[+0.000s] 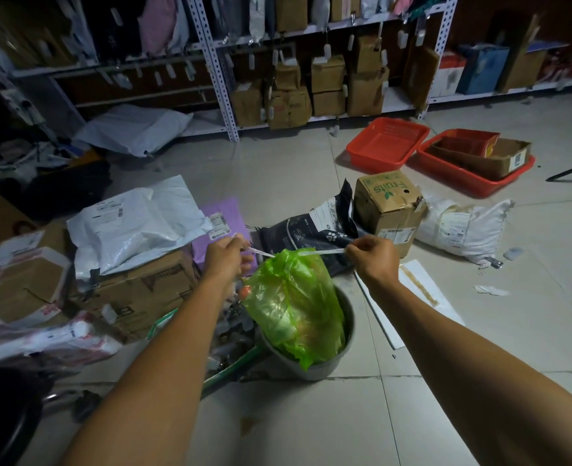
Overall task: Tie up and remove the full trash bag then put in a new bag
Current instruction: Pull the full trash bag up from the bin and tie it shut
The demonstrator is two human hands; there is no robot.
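A full green trash bag stands up out of a small grey bin on the tiled floor. Its neck is gathered at the top, and a white drawstring runs out taut to both sides. My left hand pinches the left end of the string, just left of the bag's top. My right hand pinches the right end, pulled level with the bag's neck.
Cardboard boxes and white and purple mailer bags crowd the floor to the left. A "Fruits" carton and a dark pet-food bag lie behind the bin. Two red baskets sit far right. Shelving lines the back.
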